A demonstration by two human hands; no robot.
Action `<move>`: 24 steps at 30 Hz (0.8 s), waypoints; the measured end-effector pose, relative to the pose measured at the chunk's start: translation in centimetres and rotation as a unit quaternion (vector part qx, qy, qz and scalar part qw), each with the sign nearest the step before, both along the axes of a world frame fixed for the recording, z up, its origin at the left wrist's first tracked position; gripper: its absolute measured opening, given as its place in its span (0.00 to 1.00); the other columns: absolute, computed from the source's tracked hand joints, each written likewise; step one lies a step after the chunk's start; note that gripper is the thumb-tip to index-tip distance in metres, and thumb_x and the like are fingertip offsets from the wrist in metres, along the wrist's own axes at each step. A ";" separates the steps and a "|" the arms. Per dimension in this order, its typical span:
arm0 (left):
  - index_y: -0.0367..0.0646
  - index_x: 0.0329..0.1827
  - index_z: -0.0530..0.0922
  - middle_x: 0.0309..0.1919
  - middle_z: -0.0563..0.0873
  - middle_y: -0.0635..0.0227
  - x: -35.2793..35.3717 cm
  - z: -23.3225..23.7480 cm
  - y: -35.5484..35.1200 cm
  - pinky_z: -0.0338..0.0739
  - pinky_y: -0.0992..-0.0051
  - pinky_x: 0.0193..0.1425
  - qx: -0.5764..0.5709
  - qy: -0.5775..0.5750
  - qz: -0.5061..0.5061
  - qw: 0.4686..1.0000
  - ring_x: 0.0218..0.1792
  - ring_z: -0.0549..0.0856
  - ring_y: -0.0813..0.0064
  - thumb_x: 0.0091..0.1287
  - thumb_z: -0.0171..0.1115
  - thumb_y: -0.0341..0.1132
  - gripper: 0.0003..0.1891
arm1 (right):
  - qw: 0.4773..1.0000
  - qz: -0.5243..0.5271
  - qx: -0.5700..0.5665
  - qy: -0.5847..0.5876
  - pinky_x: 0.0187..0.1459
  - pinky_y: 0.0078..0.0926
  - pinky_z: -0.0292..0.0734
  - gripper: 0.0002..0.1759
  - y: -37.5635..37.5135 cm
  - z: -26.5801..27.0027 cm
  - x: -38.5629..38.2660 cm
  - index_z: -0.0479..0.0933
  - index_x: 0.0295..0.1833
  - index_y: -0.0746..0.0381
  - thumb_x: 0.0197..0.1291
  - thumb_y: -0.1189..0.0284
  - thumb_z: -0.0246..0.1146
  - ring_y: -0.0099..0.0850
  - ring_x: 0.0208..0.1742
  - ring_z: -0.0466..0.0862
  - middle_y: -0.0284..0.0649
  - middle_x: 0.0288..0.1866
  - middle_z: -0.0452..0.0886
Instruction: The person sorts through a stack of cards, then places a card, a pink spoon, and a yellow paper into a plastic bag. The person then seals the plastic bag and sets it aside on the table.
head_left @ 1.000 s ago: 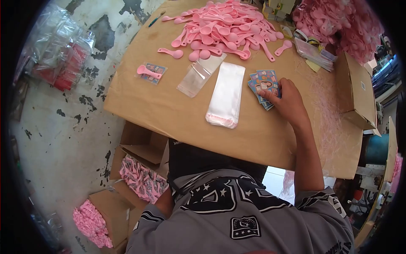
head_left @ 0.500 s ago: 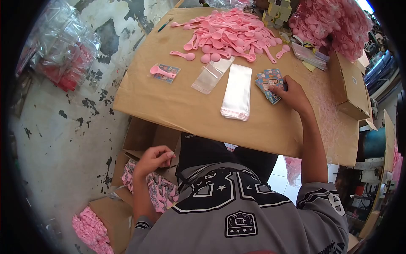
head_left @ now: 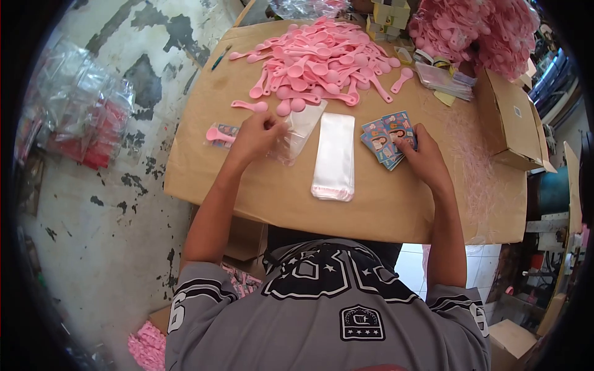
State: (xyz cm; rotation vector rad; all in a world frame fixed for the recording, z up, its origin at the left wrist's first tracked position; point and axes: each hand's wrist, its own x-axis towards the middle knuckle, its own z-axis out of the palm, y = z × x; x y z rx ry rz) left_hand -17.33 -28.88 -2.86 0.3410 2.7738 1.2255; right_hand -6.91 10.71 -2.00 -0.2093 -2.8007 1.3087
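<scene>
Cardboard tabletop (head_left: 272, 191) fills mid-frame, with the pink spoon heap (head_left: 315, 59) piled at top centre, within reach. The stack of clear sleeves (head_left: 334, 154) lies dead centre between both hands, handy to either. Left hand (head_left: 257, 137), centre left, curls its fingers onto one loose sleeve (head_left: 300, 133), pinning it down. Right hand (head_left: 421, 157), centre right, pinches the fanned cards (head_left: 387, 139), thumb on top. A bagged spoon (head_left: 219, 134) sits aside at left.

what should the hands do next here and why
Probably slide the top card off the fanned printed cards with the right hand and carry it to the clear bag. The left hand pinches that bag's end, apart from the stack of bags, and the right hand rests on the cards. Neither hand holds a pink spoon.
</scene>
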 end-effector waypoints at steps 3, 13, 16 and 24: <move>0.37 0.42 0.82 0.36 0.88 0.68 0.0 1.3 -1.0 0.79 0.75 0.43 0.134 -0.142 0.014 0.981 0.36 0.84 0.80 0.76 0.71 0.42 0.15 | 1.000 -0.002 -0.008 -0.012 0.46 0.39 0.77 0.20 0.0 0.3 0.0 0.73 0.50 0.68 0.74 0.61 0.68 0.39 0.40 0.82 0.52 0.41 0.84; 0.37 0.63 0.80 0.51 0.91 0.59 7.2 4.2 0.8 0.85 0.69 0.63 0.429 -0.225 -0.021 0.875 0.51 0.91 0.71 0.82 0.63 0.36 0.14 | 0.978 -0.019 -0.205 -0.024 0.45 0.22 0.70 0.12 1.2 -0.5 -0.2 0.76 0.51 0.62 0.81 0.63 0.62 0.18 0.40 0.73 0.29 0.39 0.79; 0.36 0.65 0.81 0.54 0.91 0.54 7.5 2.9 1.1 0.87 0.68 0.59 0.503 -0.195 0.018 0.842 0.53 0.92 0.69 0.81 0.63 0.33 0.15 | 0.970 -0.028 -0.241 -0.024 0.46 0.19 0.70 0.12 0.7 0.6 -0.2 0.78 0.51 0.60 0.82 0.62 0.61 0.14 0.41 0.73 0.25 0.39 0.80; 0.41 0.58 0.84 0.50 0.93 0.56 8.4 2.8 3.9 0.89 0.70 0.52 0.627 -0.125 0.116 0.760 0.48 0.94 0.66 0.78 0.69 0.33 0.10 | 0.981 -0.035 -0.177 0.073 0.36 0.16 0.71 0.12 0.1 1.8 0.8 0.81 0.52 0.63 0.80 0.65 0.65 0.14 0.33 0.74 0.27 0.37 0.81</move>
